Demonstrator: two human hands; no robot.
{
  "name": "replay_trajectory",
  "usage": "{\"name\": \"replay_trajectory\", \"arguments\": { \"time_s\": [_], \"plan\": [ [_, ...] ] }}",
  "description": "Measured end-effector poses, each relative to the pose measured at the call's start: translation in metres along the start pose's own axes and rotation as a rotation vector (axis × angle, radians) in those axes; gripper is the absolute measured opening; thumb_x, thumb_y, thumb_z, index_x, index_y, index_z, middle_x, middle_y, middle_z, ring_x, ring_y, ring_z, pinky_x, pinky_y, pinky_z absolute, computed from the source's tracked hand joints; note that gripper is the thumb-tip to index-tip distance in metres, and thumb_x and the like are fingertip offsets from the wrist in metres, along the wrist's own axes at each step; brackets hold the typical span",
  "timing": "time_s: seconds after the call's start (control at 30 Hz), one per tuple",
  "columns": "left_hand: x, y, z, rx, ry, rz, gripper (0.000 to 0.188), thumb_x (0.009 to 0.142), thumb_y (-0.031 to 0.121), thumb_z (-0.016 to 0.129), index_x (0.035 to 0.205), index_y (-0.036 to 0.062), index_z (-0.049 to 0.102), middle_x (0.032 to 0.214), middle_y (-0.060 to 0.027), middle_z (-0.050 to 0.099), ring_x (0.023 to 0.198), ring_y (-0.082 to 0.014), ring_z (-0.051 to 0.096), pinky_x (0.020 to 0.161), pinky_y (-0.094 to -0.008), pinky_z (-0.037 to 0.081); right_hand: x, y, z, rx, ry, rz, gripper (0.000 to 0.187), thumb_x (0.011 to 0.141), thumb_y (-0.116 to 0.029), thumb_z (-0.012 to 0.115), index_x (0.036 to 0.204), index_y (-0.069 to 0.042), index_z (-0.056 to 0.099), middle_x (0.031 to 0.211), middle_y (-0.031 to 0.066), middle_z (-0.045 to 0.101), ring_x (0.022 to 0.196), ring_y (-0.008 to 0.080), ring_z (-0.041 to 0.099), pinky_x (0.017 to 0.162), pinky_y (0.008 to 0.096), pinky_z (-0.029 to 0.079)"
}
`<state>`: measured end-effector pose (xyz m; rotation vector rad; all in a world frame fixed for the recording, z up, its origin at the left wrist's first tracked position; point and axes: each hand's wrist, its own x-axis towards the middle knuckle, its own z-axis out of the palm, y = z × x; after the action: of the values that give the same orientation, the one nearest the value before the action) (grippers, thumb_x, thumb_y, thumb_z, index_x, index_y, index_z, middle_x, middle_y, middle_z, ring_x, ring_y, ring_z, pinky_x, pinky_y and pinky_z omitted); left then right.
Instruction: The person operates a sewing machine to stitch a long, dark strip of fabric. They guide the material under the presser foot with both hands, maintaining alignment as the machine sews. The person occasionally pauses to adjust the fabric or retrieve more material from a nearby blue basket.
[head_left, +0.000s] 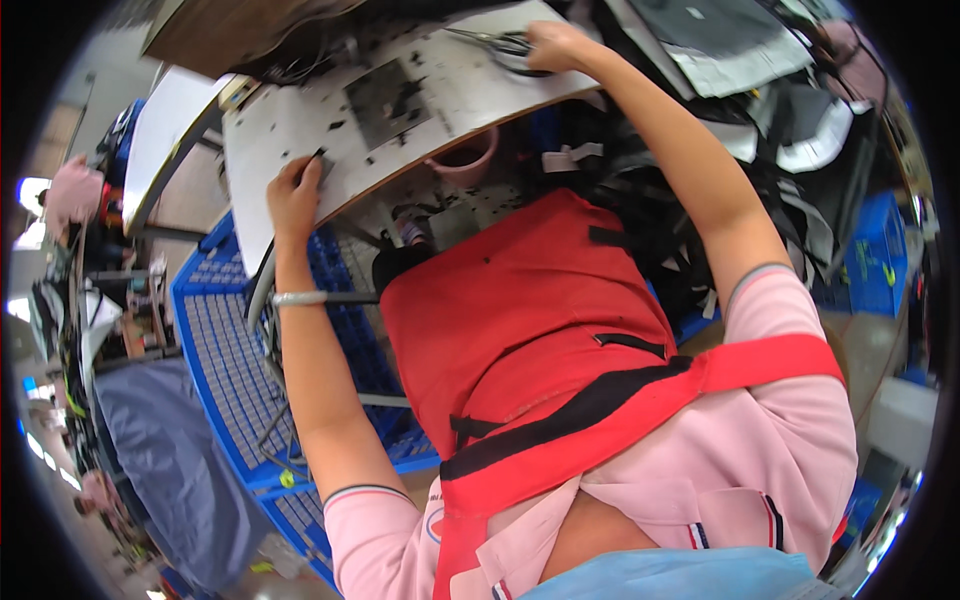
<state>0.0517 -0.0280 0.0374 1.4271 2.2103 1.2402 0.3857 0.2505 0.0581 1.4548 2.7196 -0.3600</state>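
Black-handled scissors point(488, 39) sit in the closed fingers of a worker's right hand point(556, 47) at the right end of a white table point(280, 128), blades pointing left. The left hand point(293, 197) is at the table's near edge, fingers curled beside a small dark piece point(320, 153); whether they grip it cannot be told. Black scraps point(336, 125) surround a dark square plate point(375, 112).
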Motion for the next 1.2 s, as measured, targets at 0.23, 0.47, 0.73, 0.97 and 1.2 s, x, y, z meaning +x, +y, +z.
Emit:
{"name": "replay_trajectory", "arguments": {
  "time_s": [0.23,0.47,0.73,0.97,1.2],
  "plan": [
    [-0.029,0.041,0.001,-0.465,-0.177,-0.162,0.027,0.089,0.019,0.072,0.106,-0.0019,0.072,0.080,-0.0033,0.068,0.062,-0.0073,0.058,0.056,-0.0210,0.047,-0.173,-0.106,0.051,1.130,-0.040,-0.214,0.039,0.084,-0.025,0.076,0.105,0.002,0.058,0.076,0.0049,0.062,0.067,0.0107,0.058,0.062,0.0272,0.049],
    [-0.053,0.069,0.012,-0.507,-0.233,-0.069,0.026,0.089,0.017,0.072,0.107,-0.0017,0.072,0.081,-0.0029,0.069,0.064,-0.0067,0.058,0.056,-0.0214,0.047,-0.198,-0.134,0.083,0.953,-0.204,-0.303,0.077,0.076,-0.049,0.079,0.124,0.004,0.050,0.097,0.0146,0.061,0.089,0.0226,0.060,0.082,0.0350,0.048],
    [-0.063,0.077,0.020,-0.533,-0.280,-0.075,0.026,0.089,0.017,0.071,0.107,-0.0025,0.071,0.081,-0.0031,0.068,0.065,-0.0077,0.058,0.057,-0.0224,0.047,-0.189,-0.137,0.071,1.106,-0.260,-0.297,0.047,0.089,-0.028,0.071,0.120,0.002,0.054,0.081,0.0034,0.055,0.072,0.0096,0.049,0.064,0.0250,0.043],
    [-0.043,0.093,0.003,-0.368,-0.191,-0.027,0.024,0.088,0.016,0.072,0.105,-0.0014,0.072,0.080,-0.0033,0.069,0.068,-0.0083,0.059,0.059,-0.0236,0.047,-0.132,-0.100,0.044,0.814,0.181,-0.267,0.028,0.090,-0.020,0.066,0.111,-0.001,0.063,0.095,0.0121,0.072,0.082,0.0244,0.067,0.077,0.0347,0.052],
    [0.026,0.119,-0.001,-0.006,0.050,0.234,0.026,0.084,0.023,0.072,0.100,0.0027,0.075,0.081,-0.0103,0.073,0.070,-0.0147,0.064,0.069,-0.0282,0.050,-0.013,-0.013,0.062,0.203,0.812,-0.234,0.031,0.086,-0.021,0.064,0.112,-0.006,0.068,0.110,0.0168,0.065,0.109,0.0344,0.058,0.099,0.0429,0.045]
  ]
}}
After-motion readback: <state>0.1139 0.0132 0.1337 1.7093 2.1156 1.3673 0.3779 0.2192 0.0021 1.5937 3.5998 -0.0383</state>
